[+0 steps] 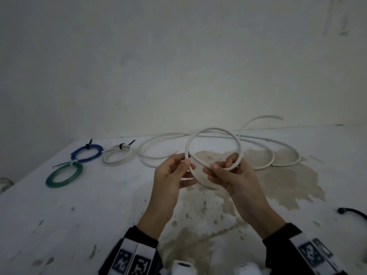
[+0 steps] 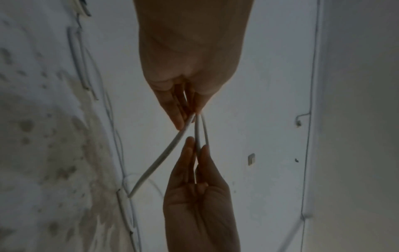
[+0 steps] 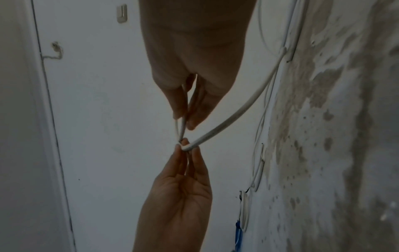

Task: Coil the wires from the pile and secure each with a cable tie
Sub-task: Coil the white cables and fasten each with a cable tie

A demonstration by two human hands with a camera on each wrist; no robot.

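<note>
On the far left of the head view a green coil (image 1: 64,175) lies flat on the white counter (image 1: 79,215), with a blue coil (image 1: 87,153) just behind it and a small white coil (image 1: 117,155) to the right of that. The blue and white coils each carry a dark cable tie at the top; the green one has a pale tie at its upper edge. Neither wrist view shows the green coil; the right wrist view catches only slivers of the blue one (image 3: 238,228) and the white one (image 3: 245,211) edge-on.

Next comes the loose white wire (image 1: 213,130), sprawled in wide loops along the back of the counter over a brown stain (image 1: 288,181). One loop of it is lifted above the surface between the two hands. The left hand (image 1: 172,173) pinches the loop's left side between thumb and fingers. The right hand (image 1: 232,175) grips the loop's lower right where strands cross, thumb on top.

The left wrist view shows the left hand (image 2: 183,95) from behind, its fingertips closed on three strands (image 2: 168,150) that fan outward. In the right wrist view the right hand (image 3: 194,95) pinches two thin-looking strands while a thicker run (image 3: 248,105) sweeps off toward the counter.

At the far right edge of the head view a black cable (image 1: 352,213) curves on the counter.
</note>
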